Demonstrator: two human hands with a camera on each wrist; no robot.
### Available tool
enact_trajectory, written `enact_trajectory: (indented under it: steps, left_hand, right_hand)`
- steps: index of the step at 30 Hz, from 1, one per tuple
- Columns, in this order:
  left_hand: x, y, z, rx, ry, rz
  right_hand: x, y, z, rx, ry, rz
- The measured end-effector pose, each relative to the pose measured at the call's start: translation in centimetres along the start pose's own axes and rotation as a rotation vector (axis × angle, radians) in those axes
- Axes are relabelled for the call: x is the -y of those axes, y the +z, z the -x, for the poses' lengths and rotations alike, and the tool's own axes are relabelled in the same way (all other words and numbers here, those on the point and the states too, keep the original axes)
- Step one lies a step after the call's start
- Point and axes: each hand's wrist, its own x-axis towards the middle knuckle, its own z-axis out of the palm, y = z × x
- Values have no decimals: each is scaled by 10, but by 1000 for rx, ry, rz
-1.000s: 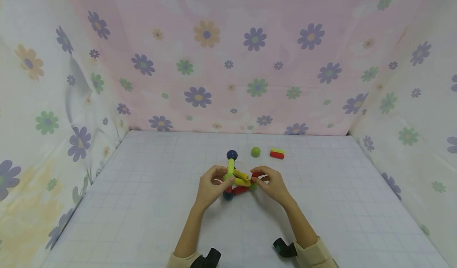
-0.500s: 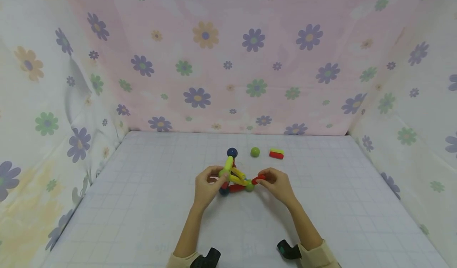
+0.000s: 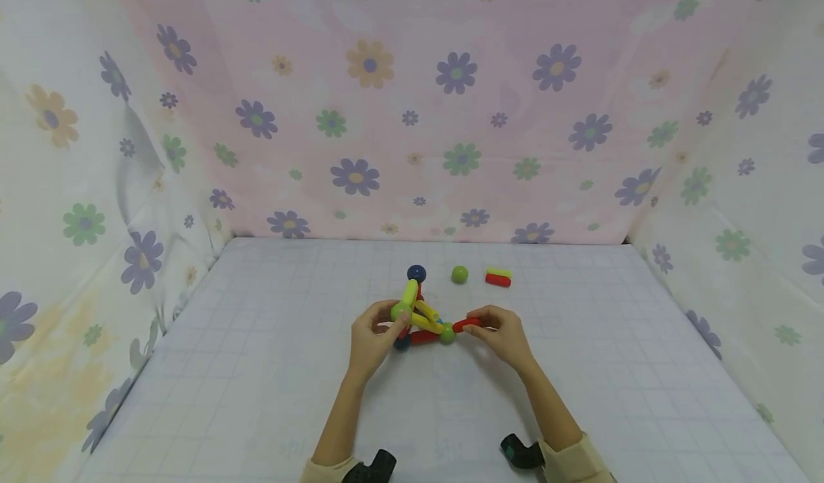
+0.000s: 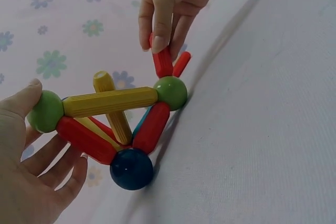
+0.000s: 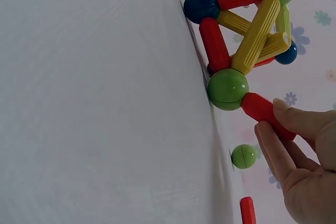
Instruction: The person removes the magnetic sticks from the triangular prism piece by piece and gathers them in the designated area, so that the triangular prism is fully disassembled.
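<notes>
A small frame of coloured rods and balls, of the magnetic building kind, stands between the two hands. My left hand (image 3: 373,340) holds it by the upper green ball (image 4: 46,112), thumb on one side. From that ball a yellow rod (image 4: 107,103) slopes to a second green ball (image 5: 228,89) low on the right. A dark blue ball (image 4: 131,169) joins red rods at the near bottom corner. My right hand (image 3: 507,334) pinches a red rod (image 5: 266,115) between thumb and fingers, its end against the second green ball. Another yellow rod crosses inside the frame.
Behind the frame, a loose green ball (image 3: 460,274) lies on the white table (image 3: 257,383). To its right, a yellow rod (image 3: 498,272) and a red rod (image 3: 498,280) lie side by side. Flowered cloth (image 3: 412,147) hangs around the back and sides.
The frame has shifted a little left with my left hand. My right hand has drawn slightly right, so the red rod now points outward from the lower green ball.
</notes>
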Motion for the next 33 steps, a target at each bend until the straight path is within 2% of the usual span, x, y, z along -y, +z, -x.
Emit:
enact_trajectory:
  steps: [2,8,11,18,22,26,29,33]
  left_hand:
    - [5,1,-1,-13,-5,-7]
    - [37,5,-6,-59,4,-17]
    - [43,4,-5,-36,-16,-22]
    - [57,6,-1,-2,-84,-131]
    - [63,6,1,29,-102,-207]
    - [67,6,1,42,-101,-264]
    - [67,8,1,-7,-111,-284]
    - [67,12,1,-163,-175,-311]
  right_hand:
    - [-1,0,0,-1,12,-6]
    - [-5,3,0,24,80,-51]
    - [-7,3,0,31,96,-48]
    - [-9,0,-1,40,132,-34]
    - [-10,-1,-2,54,167,11]
    - [-8,-1,-1,71,158,35]
    - [-7,-1,0,97,121,4]
    - [-2,3,0,137,91,-22]
